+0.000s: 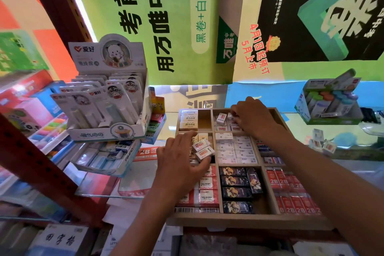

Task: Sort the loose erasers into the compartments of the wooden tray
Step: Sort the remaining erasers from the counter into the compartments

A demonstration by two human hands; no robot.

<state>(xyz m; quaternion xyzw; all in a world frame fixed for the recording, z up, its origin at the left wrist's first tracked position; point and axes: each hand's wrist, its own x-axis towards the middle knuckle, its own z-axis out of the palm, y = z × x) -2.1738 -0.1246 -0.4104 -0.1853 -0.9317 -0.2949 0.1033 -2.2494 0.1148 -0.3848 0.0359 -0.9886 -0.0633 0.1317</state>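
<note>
Wooden tray (249,219): sits on the surface in front of the person, split by thin wooden walls into rows of compartments, most holding packaged erasers.
Left hand (180,164): over the tray's left column, fingers curled, pinching two small white erasers (203,149) with red print between thumb and fingertips, just above the middle-left compartment.
Right hand (252,117): reaches into the far middle compartment, fingers bent down around small white erasers there; whether it grips one or only touches them cannot be told.
Far-left compartment: three cream erasers (188,119) stacked flat against its left side, the right part showing bare wood.
Centre compartment: white erasers (235,148) lie in neat rows.
Near row: red-and-white 2B erasers (207,190) at the left, dark illustrated erasers (236,189) in the middle, red 2B erasers (293,193) at the right.
Loose erasers (322,144): a few small white ones with red print lie outside the tray, on the surface to its right.
Display box (108,91): white cardboard stand of carded items, to the left of the tray.
Green display box (330,102): stands to the far right, behind the loose erasers.
</note>
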